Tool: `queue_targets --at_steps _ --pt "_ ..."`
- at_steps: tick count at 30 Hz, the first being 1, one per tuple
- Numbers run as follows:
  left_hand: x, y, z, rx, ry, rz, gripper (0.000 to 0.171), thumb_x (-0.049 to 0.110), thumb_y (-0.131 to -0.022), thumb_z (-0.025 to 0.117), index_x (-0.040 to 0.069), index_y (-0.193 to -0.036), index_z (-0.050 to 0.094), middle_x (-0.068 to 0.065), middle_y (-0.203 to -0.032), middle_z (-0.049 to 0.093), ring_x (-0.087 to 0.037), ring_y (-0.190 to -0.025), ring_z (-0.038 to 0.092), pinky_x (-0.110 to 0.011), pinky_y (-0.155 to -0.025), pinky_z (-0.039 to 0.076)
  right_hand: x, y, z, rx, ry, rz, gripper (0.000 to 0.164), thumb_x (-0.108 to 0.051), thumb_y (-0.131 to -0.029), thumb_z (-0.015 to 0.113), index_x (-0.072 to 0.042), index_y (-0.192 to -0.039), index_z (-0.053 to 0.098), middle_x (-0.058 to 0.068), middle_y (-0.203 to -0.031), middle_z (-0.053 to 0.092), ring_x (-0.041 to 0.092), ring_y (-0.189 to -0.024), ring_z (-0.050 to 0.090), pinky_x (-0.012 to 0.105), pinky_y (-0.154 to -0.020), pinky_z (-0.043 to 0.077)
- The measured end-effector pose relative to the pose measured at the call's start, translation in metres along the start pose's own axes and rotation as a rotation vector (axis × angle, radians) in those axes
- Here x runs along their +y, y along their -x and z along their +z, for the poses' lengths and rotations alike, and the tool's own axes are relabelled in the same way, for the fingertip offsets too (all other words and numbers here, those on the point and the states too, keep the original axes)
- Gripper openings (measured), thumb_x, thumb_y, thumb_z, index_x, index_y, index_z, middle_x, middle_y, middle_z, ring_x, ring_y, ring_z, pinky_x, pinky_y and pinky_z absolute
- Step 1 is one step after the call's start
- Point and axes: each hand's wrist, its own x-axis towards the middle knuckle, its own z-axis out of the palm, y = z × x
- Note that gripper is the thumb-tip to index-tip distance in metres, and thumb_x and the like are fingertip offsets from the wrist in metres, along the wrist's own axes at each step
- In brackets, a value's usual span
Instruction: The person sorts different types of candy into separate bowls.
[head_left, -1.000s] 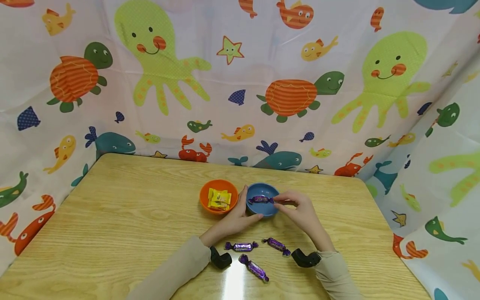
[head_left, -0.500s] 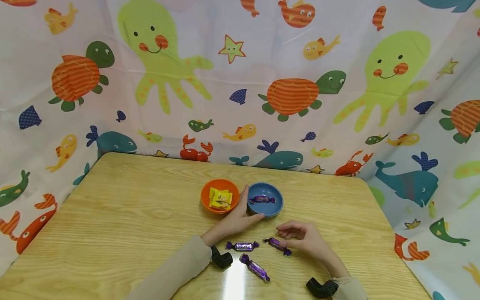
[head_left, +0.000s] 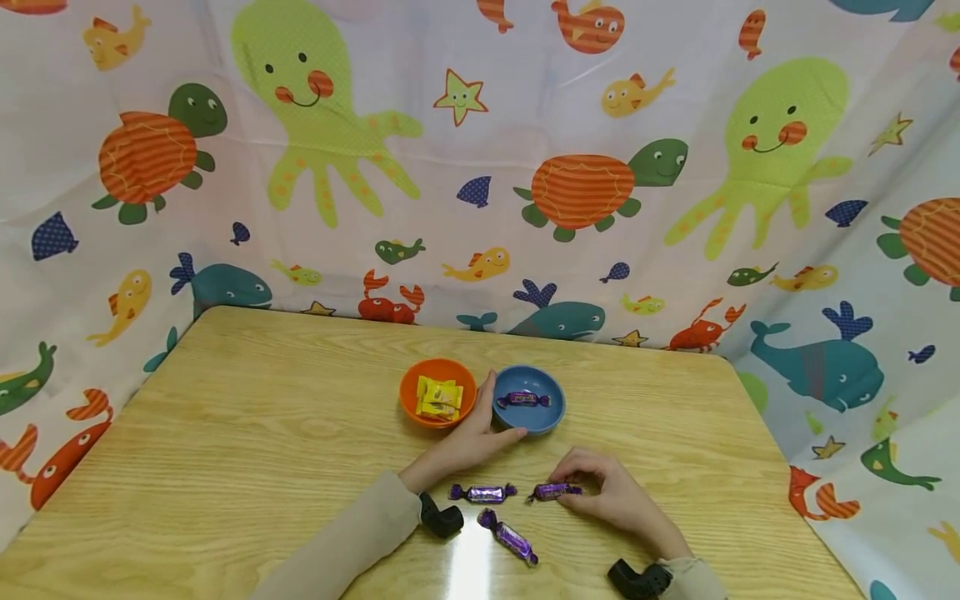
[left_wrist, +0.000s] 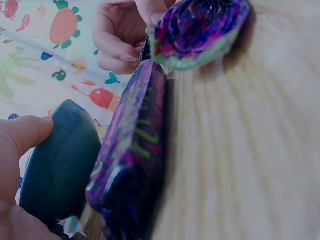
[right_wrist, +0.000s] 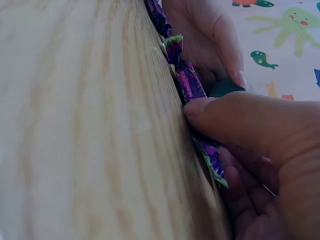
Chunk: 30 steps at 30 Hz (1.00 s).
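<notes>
My right hand [head_left: 617, 493] pinches a purple wrapped candy [head_left: 552, 492] between thumb and fingers, low over the table. The right wrist view shows the thumb pressed on this candy [right_wrist: 190, 82], its twisted ends sticking out. My left hand [head_left: 467, 435] rests against the blue bowl [head_left: 553, 382], thumb along the front and straight fingers along the left side. One purple candy [head_left: 524, 400] lies inside that bowl. Left of the held candy lies another purple candy [head_left: 483, 494], with one more candy [head_left: 508, 537] slanting nearer to me.
An orange bowl [head_left: 408, 407] with several yellow packets [head_left: 439, 397] stands just left of my left hand. The wooden table [head_left: 285, 417] ends at a curtain [head_left: 480, 225] printed with sea animals. Black wrist cameras sit at both sleeves.
My right hand has let go of the candy in the blue bowl, come back toward me, and taken hold of the right-hand candy on the table, turning it. My left hand stays put.
</notes>
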Motion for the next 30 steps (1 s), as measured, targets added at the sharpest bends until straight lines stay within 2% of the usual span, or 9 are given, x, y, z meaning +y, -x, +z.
queue_targets --at_steps 5,10,13,15,18,21,26,30 --pt "0.000 0.000 0.000 -0.003 -0.003 -0.010 0.106 0.043 -0.094 0.066 0.015 -0.159 -0.013 -0.007 -0.165 -0.013 -0.021 -0.150 -0.006 -0.046 -0.120 0.010 0.000 0.000 0.001 0.031 -0.016 -0.050 0.021 -0.003 -0.086 0.076 -0.012 -0.105 0.072 0.005 -0.103 0.069 0.021 -0.096 0.063 0.027 -0.086 0.050" --pt "0.000 -0.001 0.001 -0.001 0.000 -0.009 0.106 0.043 -0.094 0.067 0.016 -0.159 -0.012 -0.007 -0.165 -0.012 -0.022 -0.150 -0.005 -0.047 -0.120 0.010 0.001 0.001 0.000 0.070 -0.060 -0.057 0.024 0.001 -0.086 0.075 -0.010 -0.106 0.072 0.008 -0.103 0.068 0.023 -0.097 0.063 0.027 -0.088 0.050" --pt "0.001 0.000 0.001 0.004 -0.004 -0.006 0.106 0.043 -0.094 0.067 0.015 -0.159 -0.012 -0.008 -0.165 -0.010 -0.023 -0.150 -0.004 -0.047 -0.120 0.011 0.002 0.000 0.001 0.109 -0.121 -0.078 0.026 0.008 -0.085 0.073 -0.006 -0.107 0.072 0.013 -0.103 0.067 0.023 -0.097 0.063 0.027 -0.087 0.052" --pt "0.002 0.000 0.001 0.002 -0.008 -0.001 0.106 0.042 -0.094 0.066 0.014 -0.159 -0.012 -0.009 -0.165 -0.010 -0.024 -0.150 -0.004 -0.047 -0.120 0.011 0.002 -0.001 0.001 0.143 -0.172 -0.126 0.029 0.016 -0.082 0.070 0.000 -0.106 0.071 0.018 -0.101 0.065 0.024 -0.096 0.063 0.028 -0.085 0.054" --pt "0.001 0.000 0.001 -0.001 -0.013 0.006 0.105 0.042 -0.094 0.066 0.014 -0.159 -0.012 -0.010 -0.165 -0.010 -0.024 -0.150 -0.004 -0.047 -0.120 0.010 0.002 -0.006 0.002 0.215 -0.234 -0.208 0.032 0.025 -0.079 0.066 0.007 -0.105 0.069 0.024 -0.099 0.063 0.024 -0.095 0.063 0.029 -0.083 0.056" --pt "0.001 0.000 0.000 -0.003 -0.016 0.012 0.105 0.041 -0.095 0.066 0.013 -0.159 -0.012 -0.011 -0.165 -0.009 -0.025 -0.150 -0.003 -0.048 -0.119 0.011 0.001 -0.014 0.003 0.313 -0.247 -0.288 0.032 0.029 -0.076 0.063 0.012 -0.103 0.068 0.026 -0.097 0.061 0.024 -0.093 0.061 0.028 -0.081 0.055" --pt "0.002 -0.001 0.000 0.006 -0.009 0.025 0.104 0.038 -0.095 0.066 0.011 -0.159 -0.011 -0.012 -0.165 -0.007 -0.027 -0.150 -0.001 -0.050 -0.119 0.012 -0.002 -0.033 0.003 0.502 -0.248 -0.334 0.026 0.029 -0.078 0.062 0.016 -0.099 0.067 0.029 -0.094 0.059 0.024 -0.093 0.059 0.026 -0.083 0.054" --pt "0.002 -0.002 0.000 0.003 -0.007 0.026 0.104 0.037 -0.095 0.067 0.011 -0.159 -0.011 -0.011 -0.165 -0.007 -0.026 -0.150 -0.001 -0.049 -0.119 0.012 -0.001 -0.051 0.003 0.587 -0.225 -0.336 0.024 0.029 -0.078 0.062 0.017 -0.098 0.067 0.032 -0.095 0.058 0.025 -0.093 0.060 0.025 -0.085 0.053"
